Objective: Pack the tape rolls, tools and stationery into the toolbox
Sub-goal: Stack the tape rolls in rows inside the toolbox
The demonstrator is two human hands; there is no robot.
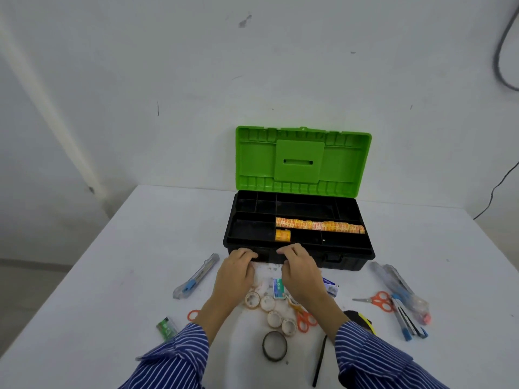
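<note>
- A toolbox stands open on a white table, its green lid upright against the wall, its black divided tray facing the camera.
- A row of orange-printed tape rolls fills a long compartment right of centre; one more orange tape roll lies alone in the compartment in front of it.
- The left hand and right hand hang side by side just before the toolbox's front wall, fingers curled downward and close together; whether either one holds anything cannot be told.
- Small pale tape rolls lie clustered between the forearms, beside a larger dark tape ring and a small box of staples.
- Orange-handled scissors rest to the right, near wrapped utility knives and blue pens.
- Another wrapped utility knife lies to the left, a green packet nearer the striped sleeve.
- A second pair of orange scissors shows beneath the right forearm.
</note>
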